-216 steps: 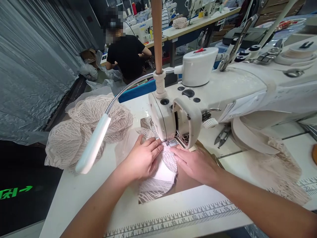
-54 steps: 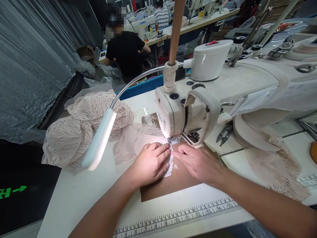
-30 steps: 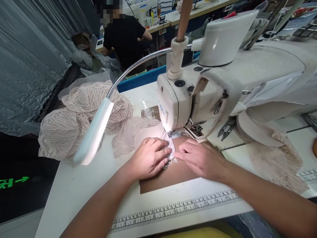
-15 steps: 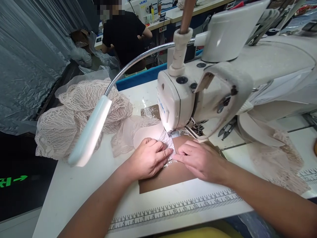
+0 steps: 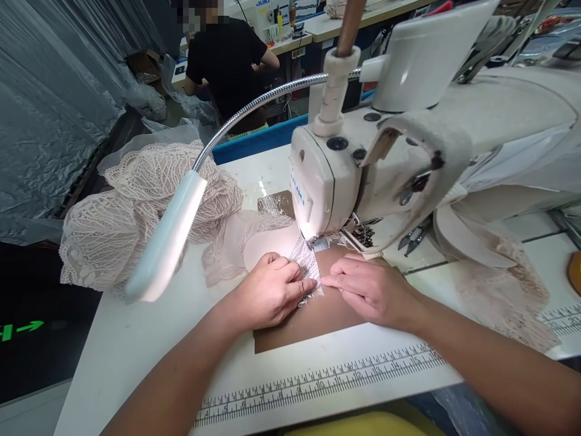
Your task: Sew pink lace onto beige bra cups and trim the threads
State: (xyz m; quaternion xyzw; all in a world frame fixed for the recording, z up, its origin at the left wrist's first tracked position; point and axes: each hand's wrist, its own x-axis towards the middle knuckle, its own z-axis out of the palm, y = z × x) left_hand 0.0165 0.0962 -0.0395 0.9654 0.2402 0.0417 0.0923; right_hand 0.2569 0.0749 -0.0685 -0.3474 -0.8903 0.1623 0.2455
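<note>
A white lace piece [image 5: 308, 261] lies under the needle area of the white sewing machine [image 5: 313, 181], lit from above. My left hand [image 5: 275, 290] is closed on its left side, thumb and index finger pressing it down. From the right, my right hand [image 5: 370, 287] reaches the lace's edge with its index fingertip; the other fingers are curled in and partly hidden. Beyond my left hand, a smooth pale cup [image 5: 267, 242] with sheer lace joins the work. Beneath both hands is a brown plate [image 5: 290, 336] on the table.
A lamp head [image 5: 167, 236] on a bendable neck hangs at left, before a heap of lace [image 5: 113, 230]. Dark snips [image 5: 414, 239] and more lace pieces [image 5: 503, 284] lie right. A printed ruler [image 5: 318, 381] edges the table. A person [image 5: 227, 66] sits beyond.
My right index fingertip has shifted slightly up and right along the lace edge, and a little more of the lace shows between my hands. The left hand stays nearly in place.
</note>
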